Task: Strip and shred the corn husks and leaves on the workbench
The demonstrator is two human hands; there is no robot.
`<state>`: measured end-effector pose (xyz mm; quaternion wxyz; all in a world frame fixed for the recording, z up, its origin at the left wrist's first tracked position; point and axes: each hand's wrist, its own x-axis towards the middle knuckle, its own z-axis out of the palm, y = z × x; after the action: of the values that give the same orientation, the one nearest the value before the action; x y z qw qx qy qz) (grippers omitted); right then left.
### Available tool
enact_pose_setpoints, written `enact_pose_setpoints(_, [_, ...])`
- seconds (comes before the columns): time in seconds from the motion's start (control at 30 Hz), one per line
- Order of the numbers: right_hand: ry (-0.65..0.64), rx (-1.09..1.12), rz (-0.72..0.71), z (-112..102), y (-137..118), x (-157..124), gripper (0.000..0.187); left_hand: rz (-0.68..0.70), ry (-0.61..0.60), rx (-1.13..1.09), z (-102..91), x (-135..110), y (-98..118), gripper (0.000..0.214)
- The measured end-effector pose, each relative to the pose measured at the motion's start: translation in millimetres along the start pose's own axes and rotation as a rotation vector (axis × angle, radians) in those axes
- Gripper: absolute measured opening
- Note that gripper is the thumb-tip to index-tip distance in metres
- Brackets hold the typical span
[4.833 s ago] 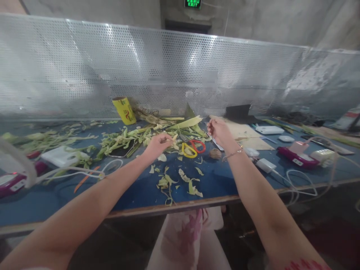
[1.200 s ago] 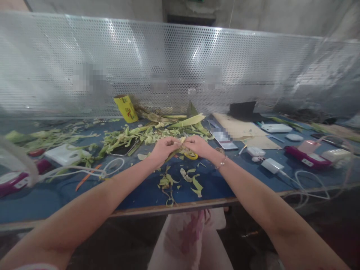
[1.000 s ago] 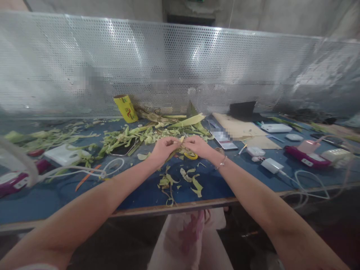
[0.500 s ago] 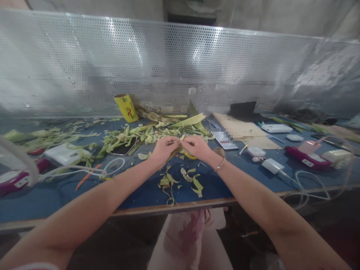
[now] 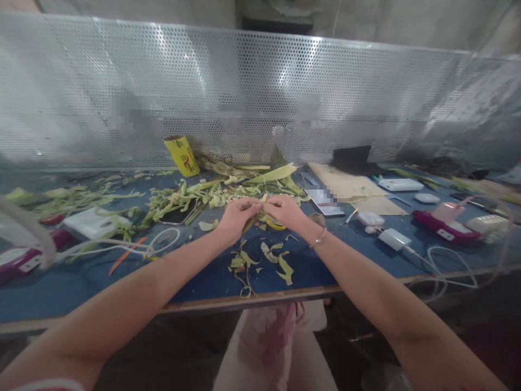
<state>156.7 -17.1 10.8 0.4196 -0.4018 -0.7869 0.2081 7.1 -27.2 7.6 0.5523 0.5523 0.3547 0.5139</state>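
At the middle of the blue table, my left hand (image 5: pixel 241 213) and my right hand (image 5: pixel 282 210) meet with fingers pinched. Between their fingertips is a small pale yellow-green plant piece (image 5: pixel 264 198), mostly hidden by the fingers. A bracelet circles my right wrist. Just beyond the hands spreads a long heap of leafy green trimmings (image 5: pixel 217 193), with a broad pale leaf (image 5: pixel 277 174) on top. Torn leaf scraps (image 5: pixel 243 259) and a curled peel (image 5: pixel 286 269) lie nearer me. Part of a yellow ring-shaped thing (image 5: pixel 275 225) shows beneath my right hand.
A perforated metal screen (image 5: pixel 260 98) stands behind the table. A yellow tube (image 5: pixel 182 156) leans at the back. To the right are a phone (image 5: pixel 324 202), brown cardboard (image 5: pixel 345 182), a white charger (image 5: pixel 394 240) and a purple power strip (image 5: pixel 445 227). Cables (image 5: pixel 163 239) and an orange strip (image 5: pixel 127 255) lie left.
Both hands stay together in nearly the same place. The fingertips have shifted only slightly around the small plant piece, and its pale tip still shows.
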Motion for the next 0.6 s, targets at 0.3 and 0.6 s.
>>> enact_pose_setpoints(0.3, [-0.115,-0.032,-0.013,-9,-7,-2,0.036,0.034,0.004,-0.035,-0.1,1,-1,0.033])
enact_pose_setpoints(0.6, [-0.151,-0.051,-0.069,-34,-7,-4,0.018,-0.027,-0.102,-0.04,-1.6,-5,12,0.025])
